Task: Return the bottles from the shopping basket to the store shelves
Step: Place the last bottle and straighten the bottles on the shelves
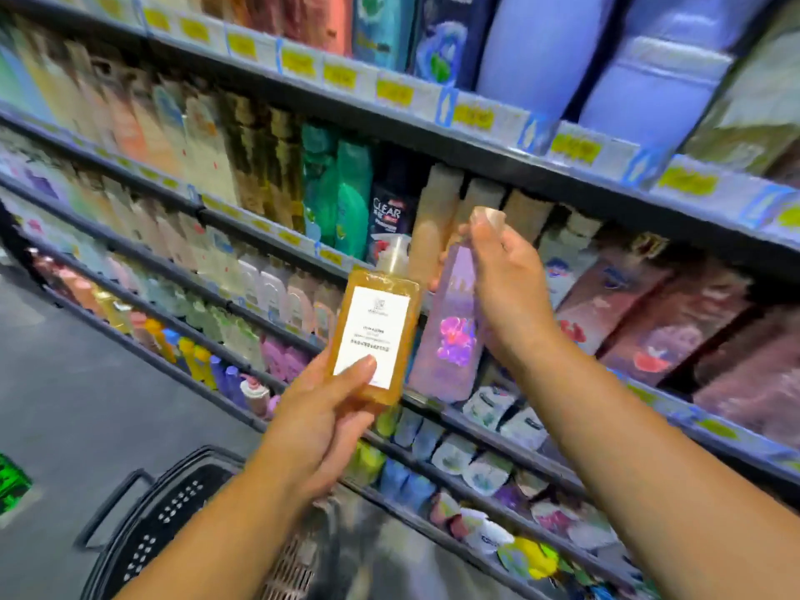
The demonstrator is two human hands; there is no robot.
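While seen from the head camera, raised before the grey metal store shelves (433,136): two bottles, both out of the black perforated plastic shopping basket (160,521) at lower left.

Gripped in the left hand (320,409) by its lower end, thumb pressed flat on the white label, fingers wrapped behind: amber see-through square pump bottle (374,335), upright and clear of the shelf.

Clamped in the right hand (506,292), fingers curled round the neck just under the pale pink cap: tall lilac translucent bottle with a purple orchid print (450,335), tilted, base down at a shelf lip. Touching or not, cannot tell.

Judged full, so moderately heavy. Rigid smooth plastic, likely slippery, not fragile. Best taken round the flat body, not by pump head or cap. Keep the pump clear of the shelf above when sliding in.
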